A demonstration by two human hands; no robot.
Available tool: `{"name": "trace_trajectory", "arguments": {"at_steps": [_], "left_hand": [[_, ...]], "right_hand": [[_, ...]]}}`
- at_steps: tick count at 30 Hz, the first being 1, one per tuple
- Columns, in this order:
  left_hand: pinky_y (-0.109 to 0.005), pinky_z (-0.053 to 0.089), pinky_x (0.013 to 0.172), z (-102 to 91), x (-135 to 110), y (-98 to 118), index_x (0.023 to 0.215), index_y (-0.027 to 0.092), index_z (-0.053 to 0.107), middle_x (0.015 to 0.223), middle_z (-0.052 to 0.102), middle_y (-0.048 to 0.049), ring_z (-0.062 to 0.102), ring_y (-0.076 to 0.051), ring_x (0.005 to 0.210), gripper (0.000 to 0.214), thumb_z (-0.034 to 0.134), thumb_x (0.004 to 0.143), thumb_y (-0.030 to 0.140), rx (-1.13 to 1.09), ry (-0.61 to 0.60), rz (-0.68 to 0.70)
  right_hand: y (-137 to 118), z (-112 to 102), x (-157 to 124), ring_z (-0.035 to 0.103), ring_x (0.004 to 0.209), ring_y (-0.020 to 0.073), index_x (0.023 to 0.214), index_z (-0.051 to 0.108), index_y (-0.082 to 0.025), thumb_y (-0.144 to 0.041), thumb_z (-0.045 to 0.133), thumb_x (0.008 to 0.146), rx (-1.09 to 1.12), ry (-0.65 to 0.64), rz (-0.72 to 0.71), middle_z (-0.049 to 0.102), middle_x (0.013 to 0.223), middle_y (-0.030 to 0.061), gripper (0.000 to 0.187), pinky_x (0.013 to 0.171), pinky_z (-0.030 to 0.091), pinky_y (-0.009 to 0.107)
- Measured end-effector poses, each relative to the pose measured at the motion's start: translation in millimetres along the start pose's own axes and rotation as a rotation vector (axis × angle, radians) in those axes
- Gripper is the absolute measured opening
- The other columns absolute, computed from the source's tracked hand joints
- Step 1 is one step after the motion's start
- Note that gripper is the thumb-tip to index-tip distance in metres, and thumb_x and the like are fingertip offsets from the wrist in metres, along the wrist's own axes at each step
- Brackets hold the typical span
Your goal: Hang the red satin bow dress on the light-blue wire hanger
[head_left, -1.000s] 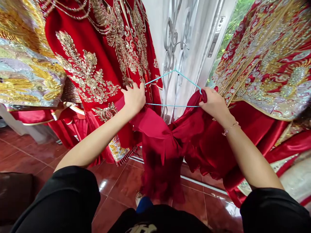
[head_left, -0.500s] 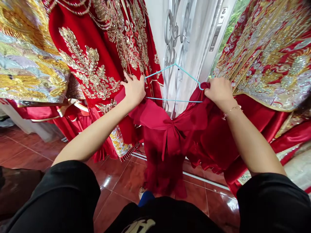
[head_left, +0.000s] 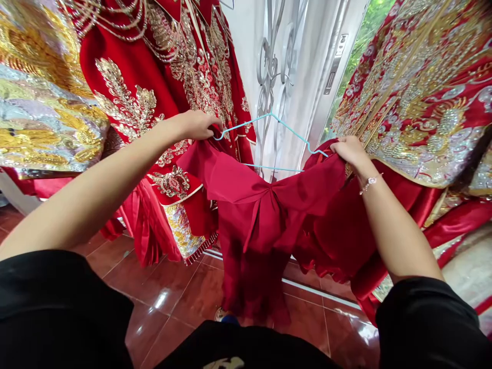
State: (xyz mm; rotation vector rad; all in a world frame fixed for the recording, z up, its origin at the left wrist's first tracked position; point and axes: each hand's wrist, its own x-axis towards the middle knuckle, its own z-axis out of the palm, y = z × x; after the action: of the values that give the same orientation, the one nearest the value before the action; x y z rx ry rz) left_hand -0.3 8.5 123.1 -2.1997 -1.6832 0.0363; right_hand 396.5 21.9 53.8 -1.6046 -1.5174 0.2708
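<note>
A red satin garment [head_left: 265,215] with a pleated bow-like fold at its middle hangs between my hands. My left hand [head_left: 198,125] pinches its left shoulder beside the left end of a light blue wire hanger [head_left: 271,117]. My right hand [head_left: 351,154] grips the right shoulder near the hanger's other end. The cloth covers both hanger ends, and the lower bar of the hanger shows between them. Just behind my left hand hangs a red gown [head_left: 154,87] with gold embroidery.
Gold-embroidered robes [head_left: 415,102] hang close on the right, and another [head_left: 42,113] hangs on the left. Behind the hanger are a white curtain [head_left: 246,66] and a scrolled metal grille [head_left: 269,66]. Below lies a glossy red-brown tile floor [head_left: 165,302].
My left hand has moved up and left, spreading the red garment wider. The garment now sits higher, and the hanger has tilted with its left end lower than before.
</note>
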Motion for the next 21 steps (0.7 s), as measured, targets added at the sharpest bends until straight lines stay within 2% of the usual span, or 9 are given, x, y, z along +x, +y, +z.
{"name": "trace_trajectory", "arguments": {"at_steps": [3,5,7,10,13,18,21], "left_hand": [[-0.038,0.05,0.092,2.1,-7,2,0.136,0.022,0.06,0.111,0.071,-0.0108,0.066,-0.029,0.108,0.05,0.045,0.088,0.019,-0.003,0.042,-0.036],[-0.041,0.049,0.093,9.1,-11,9,0.134,0.019,0.06,0.113,0.069,-0.0146,0.065,-0.032,0.11,0.046,0.042,0.092,0.017,0.034,0.073,-0.095],[-0.043,0.048,0.095,16.4,-11,12,0.13,0.018,0.063,0.114,0.068,-0.0154,0.064,-0.033,0.113,0.042,0.04,0.094,0.016,0.087,0.027,-0.08],[-0.043,0.046,0.099,21.5,-2,7,0.12,0.017,0.067,0.108,0.067,-0.0103,0.062,-0.031,0.116,0.035,0.043,0.095,0.017,0.163,-0.07,0.015],[-0.044,0.043,0.101,22.6,15,-5,0.109,0.014,0.07,0.097,0.065,-0.0063,0.061,-0.03,0.117,0.031,0.045,0.091,0.017,0.179,-0.06,0.042],[-0.04,0.044,0.1,23.0,45,-22,0.099,0.012,0.074,0.087,0.064,-0.0043,0.065,-0.027,0.108,0.031,0.049,0.082,0.02,0.047,-0.054,0.011],[-0.038,0.044,0.099,20.6,49,-26,0.1,0.012,0.075,0.086,0.066,-0.003,0.066,-0.023,0.102,0.035,0.049,0.077,0.02,-0.074,-0.068,0.018]], "right_hand": [[7,7,-6,0.026,0.045,0.0076,0.051,0.036,-0.021,-0.009,0.049,0.053,0.285,0.037,0.156,0.03,0.045,-0.0057,0.018,0.046,0.018,0.025],[10,10,-12,0.025,0.044,0.0077,0.052,0.035,-0.022,-0.009,0.046,0.05,0.359,0.058,0.174,0.028,0.044,-0.0064,0.017,0.045,0.018,0.024],[13,12,-17,0.026,0.044,0.0077,0.051,0.034,-0.022,-0.007,0.044,0.049,0.39,0.071,0.183,0.026,0.043,-0.0068,0.018,0.045,0.02,0.024],[15,13,-23,0.028,0.044,0.0077,0.051,0.036,-0.021,-0.005,0.043,0.05,0.425,0.059,0.198,0.03,0.043,-0.0064,0.018,0.046,0.023,0.024],[14,12,-28,0.031,0.046,0.0074,0.051,0.04,-0.02,-0.003,0.044,0.055,0.436,0.069,0.182,0.034,0.045,-0.0057,0.018,0.048,0.024,0.024],[21,10,-38,0.031,0.049,0.0075,0.054,0.049,-0.018,-0.002,0.05,0.06,0.425,0.144,0.133,0.039,0.047,-0.0052,0.017,0.049,0.021,0.025],[30,8,-44,0.032,0.05,0.0076,0.054,0.05,-0.017,-0.002,0.051,0.059,0.445,0.158,0.134,0.04,0.048,-0.0052,0.016,0.049,0.02,0.025]]}}
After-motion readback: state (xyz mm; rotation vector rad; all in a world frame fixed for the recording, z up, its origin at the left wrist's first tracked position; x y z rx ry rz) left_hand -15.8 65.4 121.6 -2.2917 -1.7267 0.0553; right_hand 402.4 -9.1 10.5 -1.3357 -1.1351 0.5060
